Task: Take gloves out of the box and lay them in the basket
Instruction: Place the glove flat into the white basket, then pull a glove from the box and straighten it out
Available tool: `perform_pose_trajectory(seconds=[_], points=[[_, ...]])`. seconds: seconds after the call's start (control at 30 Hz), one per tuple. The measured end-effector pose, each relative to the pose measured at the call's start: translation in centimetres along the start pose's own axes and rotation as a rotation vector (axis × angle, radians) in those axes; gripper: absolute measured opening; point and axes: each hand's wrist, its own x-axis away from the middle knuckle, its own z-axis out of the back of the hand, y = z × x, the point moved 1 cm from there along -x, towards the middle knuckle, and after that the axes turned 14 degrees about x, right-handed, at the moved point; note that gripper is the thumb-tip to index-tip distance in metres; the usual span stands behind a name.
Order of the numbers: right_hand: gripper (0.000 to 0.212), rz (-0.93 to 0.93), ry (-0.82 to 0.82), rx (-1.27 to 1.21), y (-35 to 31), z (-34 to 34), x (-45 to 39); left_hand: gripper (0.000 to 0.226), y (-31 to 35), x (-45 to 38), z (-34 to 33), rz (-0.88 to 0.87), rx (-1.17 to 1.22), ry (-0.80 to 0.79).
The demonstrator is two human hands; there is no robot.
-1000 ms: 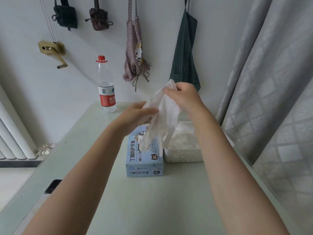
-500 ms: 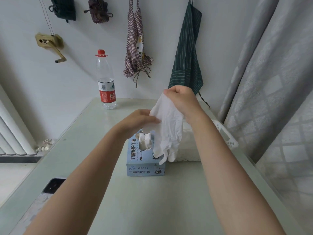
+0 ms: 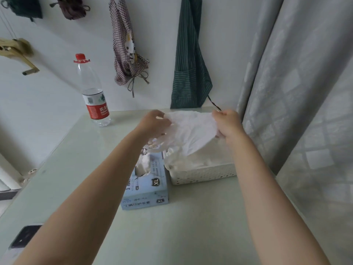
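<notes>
A white glove (image 3: 193, 131) is stretched flat between my two hands above the far half of the white perforated basket (image 3: 202, 174). My left hand (image 3: 152, 122) pinches its left edge and my right hand (image 3: 227, 122) pinches its right edge. The basket holds a pile of white gloves (image 3: 193, 161). To its left lies the light blue glove box (image 3: 147, 186), marked XL, with a glove bunched up out of its top opening.
A water bottle (image 3: 93, 94) with a red cap stands at the table's back left. A dark phone (image 3: 24, 236) lies at the front left edge. Aprons (image 3: 189, 64) hang on the wall behind, and a grey curtain (image 3: 305, 92) runs along the right side.
The glove hung down from my raised hands over the box. Now my hands have spread apart and moved right, holding it stretched out over the basket.
</notes>
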Motion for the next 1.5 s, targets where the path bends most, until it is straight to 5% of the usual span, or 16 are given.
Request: perform_pose_trajectory(seconds=[0.17,0.3,0.4,0.67,0.87,0.97,1.1,1.27,1.4,1.5], points=[[0.037,-0.005,-0.063,0.384,6.5,0.3,-2.1,0.028,-1.2,-0.4,-5.3,-0.19,-0.395,0.031],[0.034,0.041,-0.044,0.448,8.4,-0.3,-2.9,0.034,-2.3,0.7,-8.4,-0.385,-0.465,-0.164],[0.016,0.04,-0.007,0.436,8.6,0.1,-2.9,0.057,-3.0,1.3,-10.0,-0.356,-0.587,-0.344],[0.028,0.091,0.12,0.844,8.7,-0.1,-2.1,0.092,-4.7,1.5,-10.4,-0.176,-0.82,-0.515],[0.028,0.275,0.211,0.878,4.5,-1.3,-0.4,0.044,-2.8,1.2,-5.9,-0.377,-0.456,-0.153],[0.01,0.423,0.04,0.641,1.6,-3.8,1.3,0.02,-3.6,1.6,-1.8,-0.316,-0.386,0.057],[0.009,0.467,-0.308,0.401,-2.1,-8.3,4.5,0.025,-6.0,2.9,3.5,-0.152,-0.321,0.238],[0.011,0.541,-0.471,0.523,-3.9,-12.7,7.6,0.023,-8.4,4.5,6.4,-0.083,-0.348,0.214],[0.019,0.652,-0.427,0.923,-4.4,-14.7,8.9,0.02,-9.1,4.9,6.7,-0.111,-0.332,0.177],[0.011,0.643,-0.415,0.937,-4.2,-14.5,8.9,0.018,-9.2,5.0,6.2,-0.131,-0.348,0.135]])
